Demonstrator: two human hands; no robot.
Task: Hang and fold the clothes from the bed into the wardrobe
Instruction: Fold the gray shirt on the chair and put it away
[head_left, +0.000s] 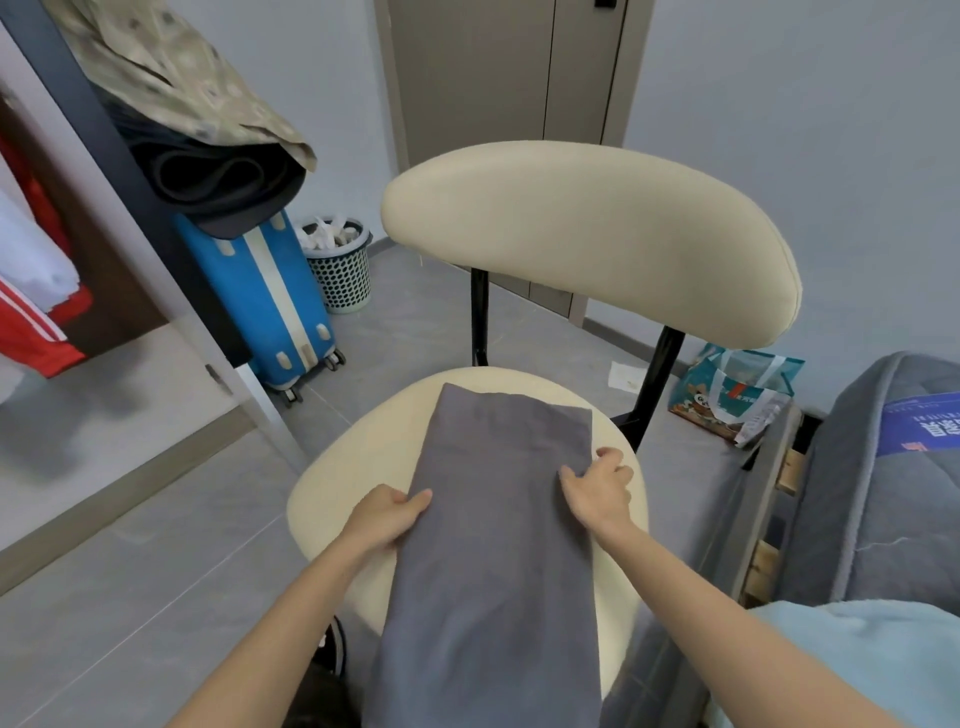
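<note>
A long grey garment (498, 519) lies folded lengthwise on the seat of a cream chair (353, 467), its near end hanging over the seat's front edge toward me. My left hand (387, 514) grips the garment's left edge, thumb on top. My right hand (597, 486) grips its right edge, fingers curled round the fold. The open wardrobe (104, 332) stands at the left, with red and white clothes (36, 306) hanging inside. The bed (878, 493) with a grey mattress is at the right.
A blue suitcase (265, 296) with dark and patterned clothes piled on it stands by the wardrobe door. A mesh waste basket (340, 265) sits behind it. A printed bag (737, 395) lies by the bed. A light blue cloth (883, 660) is at the lower right.
</note>
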